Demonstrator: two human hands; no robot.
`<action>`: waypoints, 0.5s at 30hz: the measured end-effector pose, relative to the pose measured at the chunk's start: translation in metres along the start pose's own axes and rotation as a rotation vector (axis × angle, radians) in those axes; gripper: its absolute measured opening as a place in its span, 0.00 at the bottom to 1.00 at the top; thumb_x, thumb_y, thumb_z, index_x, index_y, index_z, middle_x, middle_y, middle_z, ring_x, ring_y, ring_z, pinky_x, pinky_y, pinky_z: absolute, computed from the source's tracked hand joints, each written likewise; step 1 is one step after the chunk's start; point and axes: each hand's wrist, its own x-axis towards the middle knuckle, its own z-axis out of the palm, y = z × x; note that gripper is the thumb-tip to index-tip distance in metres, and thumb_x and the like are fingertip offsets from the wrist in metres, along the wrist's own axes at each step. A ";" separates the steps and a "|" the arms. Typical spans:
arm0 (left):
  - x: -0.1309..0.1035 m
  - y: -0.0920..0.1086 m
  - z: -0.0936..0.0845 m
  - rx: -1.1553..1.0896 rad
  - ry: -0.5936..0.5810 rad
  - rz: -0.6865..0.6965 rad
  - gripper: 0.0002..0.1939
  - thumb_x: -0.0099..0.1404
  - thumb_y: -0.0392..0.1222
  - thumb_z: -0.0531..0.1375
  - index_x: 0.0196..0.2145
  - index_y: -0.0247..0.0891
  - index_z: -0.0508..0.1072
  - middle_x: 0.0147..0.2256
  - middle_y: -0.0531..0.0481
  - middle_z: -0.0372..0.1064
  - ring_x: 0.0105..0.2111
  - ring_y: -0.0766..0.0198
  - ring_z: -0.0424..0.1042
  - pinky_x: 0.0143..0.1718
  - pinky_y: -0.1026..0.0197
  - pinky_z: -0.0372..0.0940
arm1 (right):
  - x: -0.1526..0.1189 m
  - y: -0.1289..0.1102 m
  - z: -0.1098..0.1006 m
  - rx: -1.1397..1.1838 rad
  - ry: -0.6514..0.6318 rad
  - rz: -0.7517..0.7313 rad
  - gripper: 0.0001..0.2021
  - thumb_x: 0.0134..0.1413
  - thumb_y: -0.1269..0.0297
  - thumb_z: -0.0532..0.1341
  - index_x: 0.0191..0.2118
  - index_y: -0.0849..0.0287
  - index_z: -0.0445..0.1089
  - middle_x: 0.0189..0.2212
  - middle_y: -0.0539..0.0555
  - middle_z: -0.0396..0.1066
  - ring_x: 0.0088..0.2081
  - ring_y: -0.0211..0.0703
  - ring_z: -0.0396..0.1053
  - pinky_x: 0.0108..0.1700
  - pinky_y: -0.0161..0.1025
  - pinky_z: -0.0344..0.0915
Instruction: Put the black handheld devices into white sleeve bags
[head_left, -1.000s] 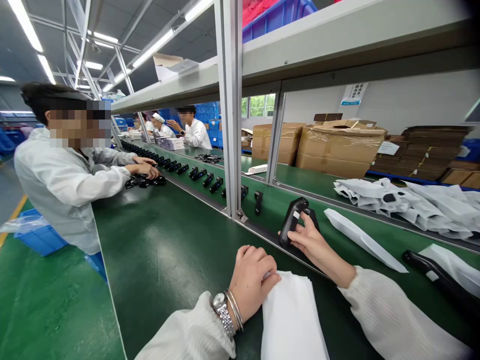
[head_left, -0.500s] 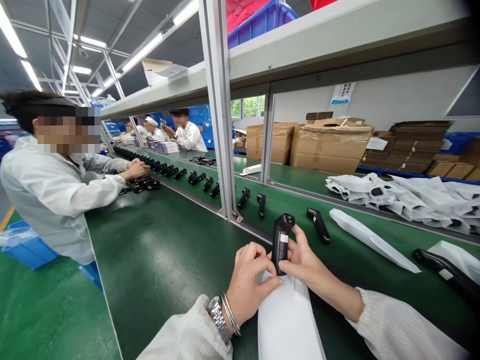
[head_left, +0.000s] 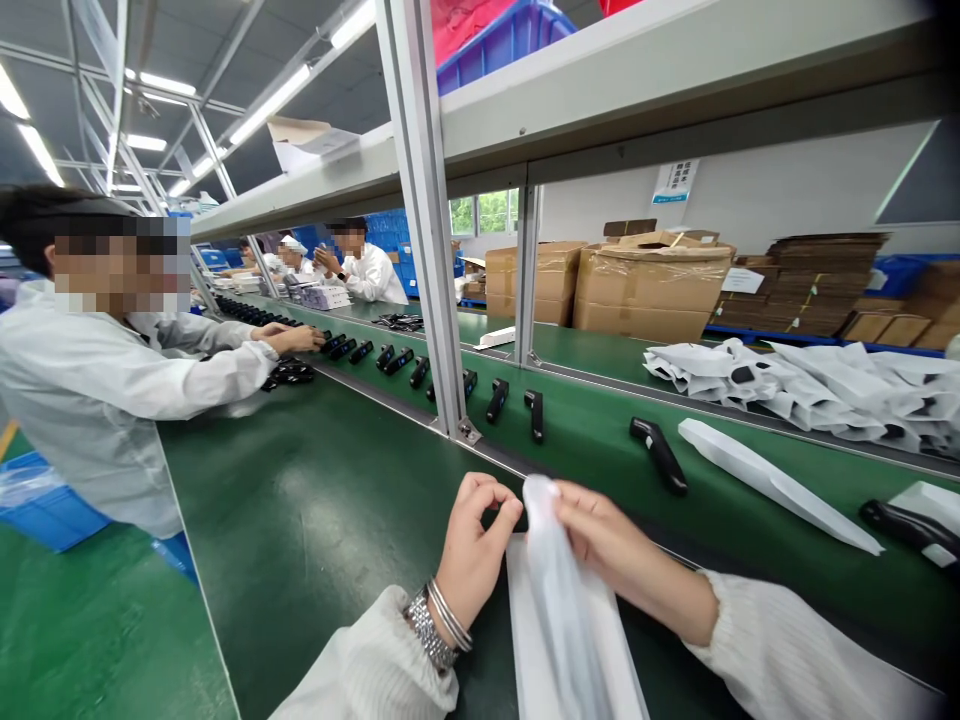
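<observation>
My right hand pinches the top of a white, translucent bag, smeared by motion. Beneath it lies more flat white bag material. My left hand, with a watch and bangles at the wrist, is closed just left of the bag's top; whether anything is between its thumb and forefinger I cannot make out. No black handheld device shows in either hand; whether one is inside the bag is hidden. Nearest on the green belt beyond are a black angled handheld device and a long white bag.
More black devices line the belt leftward. A metal post and overhead shelf stand ahead. A heap of filled white bags lies back right. At left a co-worker reaches over the belt; large cardboard boxes stand behind.
The black device held at the bag's mouth is no longer visible, and my right hand now grips the bag's top. My left hand has come slightly left. Devices on the belt have shifted right.
</observation>
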 end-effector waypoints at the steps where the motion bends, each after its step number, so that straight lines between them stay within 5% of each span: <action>1: 0.001 -0.004 -0.001 0.052 -0.036 -0.015 0.09 0.67 0.42 0.55 0.30 0.39 0.70 0.34 0.51 0.63 0.37 0.62 0.65 0.40 0.60 0.61 | 0.005 -0.009 -0.008 0.001 0.102 -0.051 0.15 0.51 0.50 0.66 0.33 0.56 0.68 0.26 0.48 0.67 0.28 0.40 0.66 0.33 0.37 0.63; 8: 0.001 -0.015 -0.005 0.445 -0.296 -0.130 0.09 0.58 0.49 0.63 0.29 0.41 0.73 0.34 0.51 0.64 0.39 0.56 0.66 0.44 0.53 0.56 | 0.058 -0.065 -0.102 -0.649 0.693 -0.367 0.12 0.56 0.51 0.53 0.30 0.54 0.61 0.26 0.49 0.64 0.30 0.45 0.65 0.32 0.39 0.63; 11: 0.000 -0.014 -0.003 0.446 -0.325 -0.129 0.06 0.55 0.43 0.65 0.28 0.40 0.72 0.34 0.52 0.64 0.40 0.56 0.66 0.44 0.53 0.54 | 0.079 -0.067 -0.124 -0.826 0.772 -0.367 0.09 0.54 0.58 0.53 0.28 0.55 0.62 0.29 0.53 0.65 0.38 0.52 0.65 0.40 0.45 0.62; 15: 0.001 -0.015 0.002 0.372 -0.344 -0.108 0.03 0.58 0.36 0.60 0.27 0.39 0.70 0.32 0.54 0.65 0.37 0.60 0.66 0.43 0.55 0.54 | 0.106 -0.051 -0.113 -1.085 0.716 -0.385 0.09 0.51 0.66 0.56 0.39 0.56 0.69 0.47 0.60 0.65 0.55 0.61 0.54 0.55 0.53 0.51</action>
